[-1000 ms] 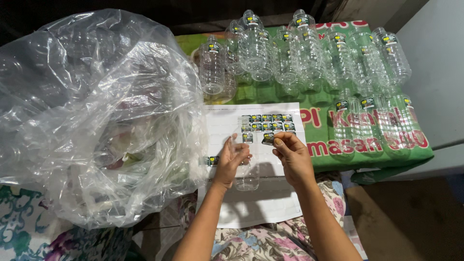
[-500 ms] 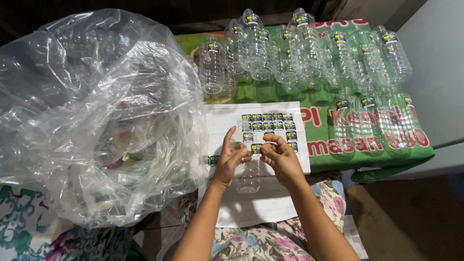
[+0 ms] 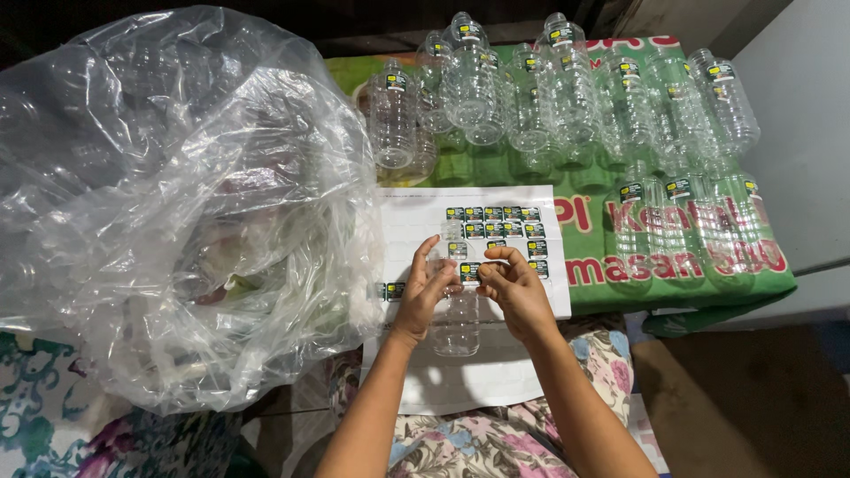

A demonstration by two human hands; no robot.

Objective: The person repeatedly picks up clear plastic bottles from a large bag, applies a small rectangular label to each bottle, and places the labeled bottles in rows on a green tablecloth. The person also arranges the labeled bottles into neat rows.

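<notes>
Left hand (image 3: 423, 290) curled around clear bottle (image 3: 456, 305), holding it over sticker sheet (image 3: 478, 232). Right hand (image 3: 515, 285) pinches small sticker (image 3: 470, 271) against bottle, fingers closed. I see bottle rows (image 3: 567, 97) far, plastic bag (image 3: 168, 204) left.

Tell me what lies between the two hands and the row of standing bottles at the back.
In the head view, the white sticker sheet lies between the left hand, right hand and the standing bottles.
</notes>
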